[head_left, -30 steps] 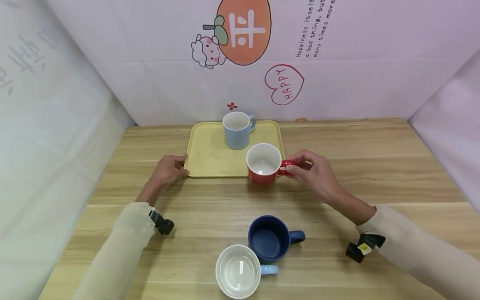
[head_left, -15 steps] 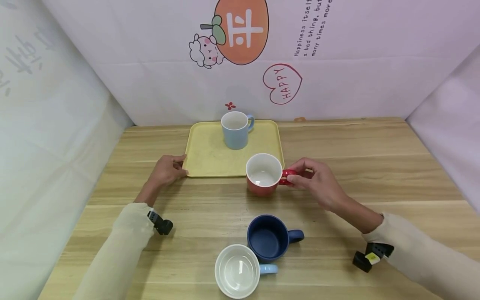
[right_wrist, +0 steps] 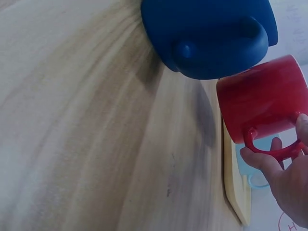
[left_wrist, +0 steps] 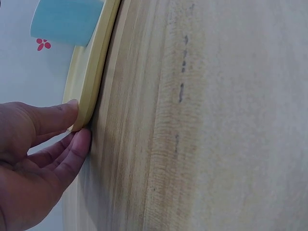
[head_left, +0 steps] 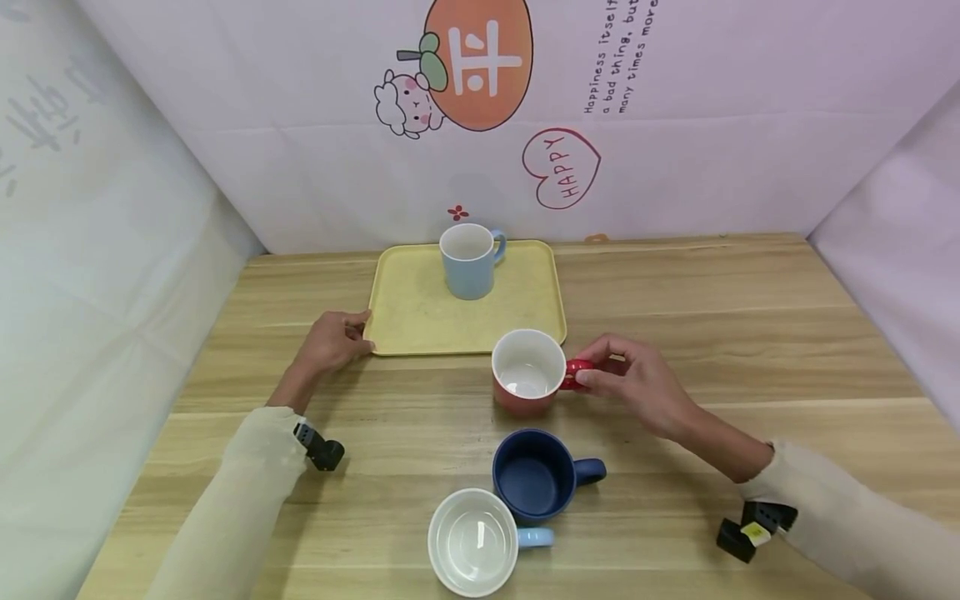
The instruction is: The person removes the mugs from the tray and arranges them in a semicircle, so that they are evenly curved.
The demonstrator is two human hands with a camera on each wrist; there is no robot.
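Note:
My right hand (head_left: 645, 387) pinches the handle of a red mug (head_left: 521, 402) with a white inside. In the right wrist view the red mug (right_wrist: 262, 98) appears held just above the table, upright, in front of the tray's near right corner. At the left, my left hand (head_left: 330, 342) grips the near left corner of a yellow tray (head_left: 408, 321). The left wrist view has the thumb on top of the tray's rim (left_wrist: 85, 103) and fingers beneath it. A light blue mug (head_left: 470, 275) stands on the tray, towards the back.
A dark blue mug (head_left: 534, 475) stands on the wooden table (head_left: 712, 333), nearer me than the red one. Close beside it is a light blue mug with a white inside (head_left: 474, 543). White printed cloth (head_left: 315, 167) rises behind the table and along both sides.
The red mug has moved towards me with my right hand, from over the tray's near edge to in front of it. My left hand and the tray have stayed put.

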